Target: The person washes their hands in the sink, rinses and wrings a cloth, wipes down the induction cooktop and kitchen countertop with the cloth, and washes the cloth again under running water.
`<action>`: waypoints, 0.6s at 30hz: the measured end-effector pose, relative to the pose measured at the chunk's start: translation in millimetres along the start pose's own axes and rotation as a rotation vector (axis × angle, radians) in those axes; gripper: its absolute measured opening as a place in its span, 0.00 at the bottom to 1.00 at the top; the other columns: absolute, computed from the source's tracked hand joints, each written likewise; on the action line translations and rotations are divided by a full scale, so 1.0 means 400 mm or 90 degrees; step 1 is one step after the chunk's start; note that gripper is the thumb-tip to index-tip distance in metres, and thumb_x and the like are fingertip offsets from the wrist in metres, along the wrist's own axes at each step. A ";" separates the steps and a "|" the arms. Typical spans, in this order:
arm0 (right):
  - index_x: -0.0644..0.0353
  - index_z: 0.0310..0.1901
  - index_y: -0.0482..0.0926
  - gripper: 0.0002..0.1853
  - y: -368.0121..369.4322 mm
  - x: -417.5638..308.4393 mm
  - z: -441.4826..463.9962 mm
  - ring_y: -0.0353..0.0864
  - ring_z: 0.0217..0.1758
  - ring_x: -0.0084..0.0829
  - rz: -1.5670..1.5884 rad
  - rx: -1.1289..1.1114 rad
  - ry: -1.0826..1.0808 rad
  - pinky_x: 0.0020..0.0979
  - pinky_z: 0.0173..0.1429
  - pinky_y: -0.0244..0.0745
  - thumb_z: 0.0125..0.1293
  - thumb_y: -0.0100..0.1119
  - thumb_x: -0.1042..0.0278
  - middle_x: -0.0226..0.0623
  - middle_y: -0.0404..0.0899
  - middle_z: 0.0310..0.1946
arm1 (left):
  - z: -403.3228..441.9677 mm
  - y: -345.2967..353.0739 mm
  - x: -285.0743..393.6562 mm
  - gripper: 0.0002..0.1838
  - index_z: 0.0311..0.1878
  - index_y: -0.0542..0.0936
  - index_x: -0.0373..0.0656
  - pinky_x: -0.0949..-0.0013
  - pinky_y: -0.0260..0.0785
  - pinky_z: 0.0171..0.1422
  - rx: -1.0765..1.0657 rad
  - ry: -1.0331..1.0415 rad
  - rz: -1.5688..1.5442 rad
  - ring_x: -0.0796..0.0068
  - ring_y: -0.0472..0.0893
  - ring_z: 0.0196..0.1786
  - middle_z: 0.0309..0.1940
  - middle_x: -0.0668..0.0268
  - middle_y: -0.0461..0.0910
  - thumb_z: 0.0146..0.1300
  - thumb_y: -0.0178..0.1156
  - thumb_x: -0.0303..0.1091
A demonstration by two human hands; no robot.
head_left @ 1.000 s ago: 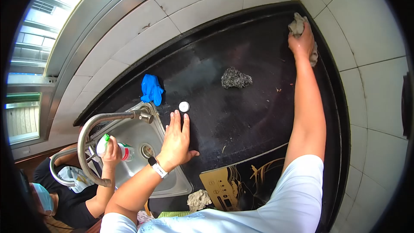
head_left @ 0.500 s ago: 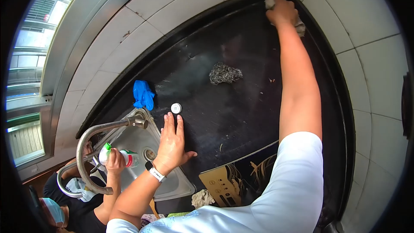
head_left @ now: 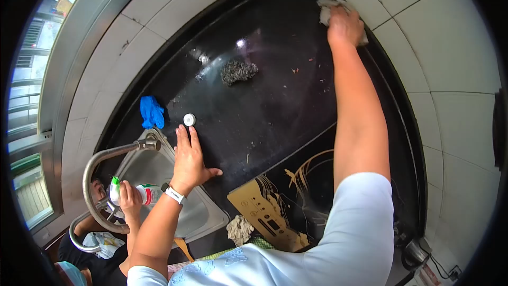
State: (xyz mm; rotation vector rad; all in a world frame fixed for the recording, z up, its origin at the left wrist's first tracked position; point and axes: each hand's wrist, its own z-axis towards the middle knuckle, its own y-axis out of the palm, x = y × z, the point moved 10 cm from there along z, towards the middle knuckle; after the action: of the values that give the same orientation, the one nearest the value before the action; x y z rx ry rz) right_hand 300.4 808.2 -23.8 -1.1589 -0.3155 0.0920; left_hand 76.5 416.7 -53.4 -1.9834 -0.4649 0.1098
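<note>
The right hand [head_left: 346, 27] is closed over a grey cloth [head_left: 328, 8], which lies at the far right edge of the black counter [head_left: 288, 108], beside the tiled wall [head_left: 405, 47]. Part of the cloth is hidden beneath the hand. The left hand [head_left: 189, 164] is open, palm down, on the counter to the right of the sink [head_left: 216, 216]; its thumb is spread to the right. Its fingertips point to the far side and end at a white cap [head_left: 189, 120]; contact cannot be confirmed. A blue glove [head_left: 152, 112] lies left of the cap. A scouring pad [head_left: 238, 72] rests farther back, between cap and cloth. A cooktop [head_left: 267, 214] is at the near side. At left, a co-worker's hand [head_left: 128, 196] grips a spray bottle [head_left: 149, 194].
</note>
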 end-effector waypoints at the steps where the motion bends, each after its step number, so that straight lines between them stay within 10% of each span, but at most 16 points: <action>1: 0.46 0.48 0.75 0.18 -0.010 0.037 -0.033 0.71 0.49 0.38 -0.010 0.015 0.007 0.39 0.47 0.70 0.55 0.51 0.73 0.21 0.75 0.47 | -0.001 -0.003 0.000 0.67 0.65 0.48 0.25 0.48 0.56 0.65 -0.011 -0.009 0.007 0.41 0.48 0.69 0.65 0.34 0.44 0.24 0.78 0.45; 11: 0.45 0.51 0.74 0.25 -0.114 0.325 -0.353 0.71 0.48 0.45 0.054 -0.035 0.055 0.35 0.48 0.73 0.48 0.57 0.78 0.25 0.74 0.48 | -0.012 -0.005 -0.011 0.66 0.65 0.47 0.26 0.44 0.59 0.63 -0.014 -0.023 -0.012 0.42 0.46 0.70 0.66 0.36 0.44 0.26 0.78 0.46; 18: 0.48 0.53 0.73 0.26 -0.027 0.147 -0.149 0.68 0.51 0.45 0.122 0.018 0.047 0.35 0.57 0.66 0.49 0.55 0.78 0.25 0.73 0.53 | -0.004 -0.002 -0.015 0.67 0.64 0.48 0.26 0.47 0.57 0.65 -0.040 -0.038 -0.010 0.40 0.47 0.69 0.65 0.35 0.44 0.23 0.78 0.46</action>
State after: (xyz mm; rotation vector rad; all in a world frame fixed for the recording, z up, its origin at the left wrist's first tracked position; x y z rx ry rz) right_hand 372.7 764.7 -23.9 -1.1588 -0.1370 0.2201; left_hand 71.1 413.5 -52.7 -2.0424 -0.5282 0.1465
